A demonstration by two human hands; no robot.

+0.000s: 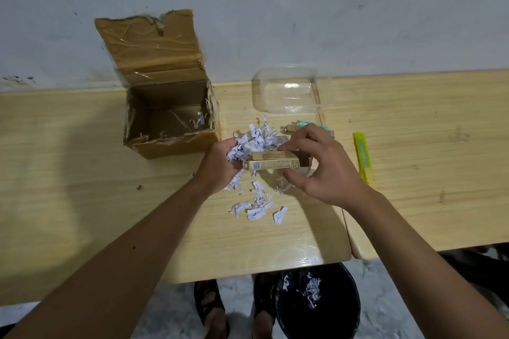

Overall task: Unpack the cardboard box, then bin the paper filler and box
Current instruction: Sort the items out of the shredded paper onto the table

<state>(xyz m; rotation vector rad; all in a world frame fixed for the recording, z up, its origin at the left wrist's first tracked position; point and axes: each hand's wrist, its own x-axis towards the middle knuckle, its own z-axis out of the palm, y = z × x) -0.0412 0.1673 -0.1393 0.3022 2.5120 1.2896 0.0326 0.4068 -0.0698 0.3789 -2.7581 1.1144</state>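
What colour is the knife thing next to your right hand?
Bright yellow. The cutter lies on the table, seen clearly in the head view.

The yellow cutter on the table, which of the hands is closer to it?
The right hand. It sits just left of the yellow cutter, without touching. The left hand is farther away, past the small boxes, gripping shredded paper.
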